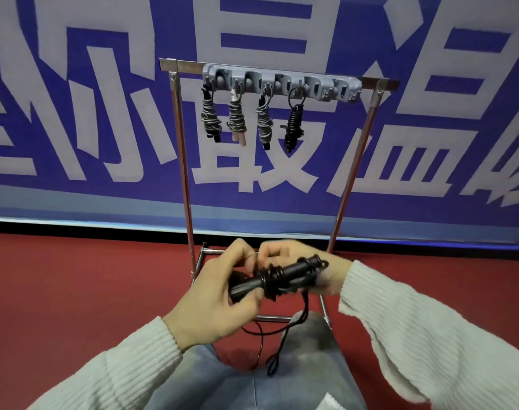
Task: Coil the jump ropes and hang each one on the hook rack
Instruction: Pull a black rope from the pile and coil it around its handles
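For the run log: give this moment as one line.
left hand grips black rope | right hand winds cord | four coils hung on hook rack

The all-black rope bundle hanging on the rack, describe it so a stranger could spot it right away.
Find the grey hook rack atop the metal frame. Four coiled ropes hang there; the black jump rope is the rightmost. It alone is entirely black and dangles from a ring; its neighbours are grey-wrapped.

Large pale Chinese characters are running across the blue banner (74, 93) behind the rack, all cropped by the frame edges. One near the middle is reading as 最, partly crossed by the stand's poles; the others are staying too cut off to read.
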